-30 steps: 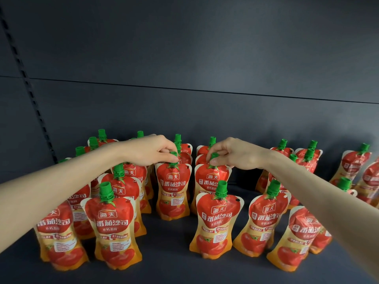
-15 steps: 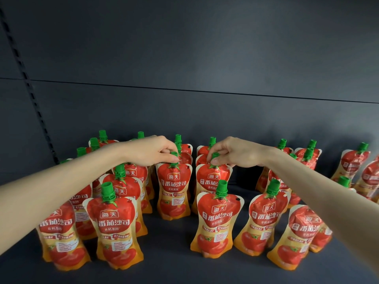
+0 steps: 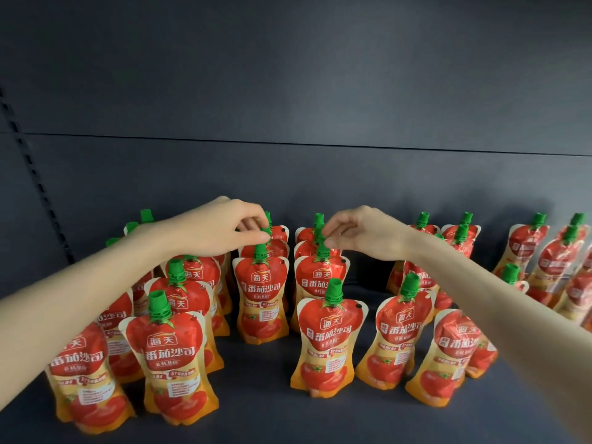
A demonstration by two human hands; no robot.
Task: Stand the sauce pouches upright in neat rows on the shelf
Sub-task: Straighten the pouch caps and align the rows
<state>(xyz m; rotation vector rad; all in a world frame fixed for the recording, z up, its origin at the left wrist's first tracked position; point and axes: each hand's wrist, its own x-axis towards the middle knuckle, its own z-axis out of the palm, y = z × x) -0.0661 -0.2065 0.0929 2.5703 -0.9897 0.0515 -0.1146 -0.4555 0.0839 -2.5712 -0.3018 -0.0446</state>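
Many red-and-orange sauce pouches with green caps stand upright on a dark shelf (image 3: 272, 411). My left hand (image 3: 217, 230) hovers over the middle pouch (image 3: 261, 302), its thumb and fingers curled together just at the top of the green cap; a grip is not clear. My right hand (image 3: 365, 232) is above the neighbouring pouch (image 3: 320, 283), fingers apart, thumb tip just over its cap. More pouches stand behind both. In front stand a centre pouch (image 3: 330, 341) and a left pouch (image 3: 169, 363).
Two tilted pouches (image 3: 397, 334) stand front right under my right forearm. A separate group of pouches (image 3: 525, 251) stands at the far right. The dark back panel (image 3: 288, 171) rises behind, and a slotted upright (image 3: 41, 187) runs along the left.
My right hand has let go of its pouch's cap, opening its fingers and lifting slightly. My left hand has risen a little, so more of its pouch's cap shows below the thumb.
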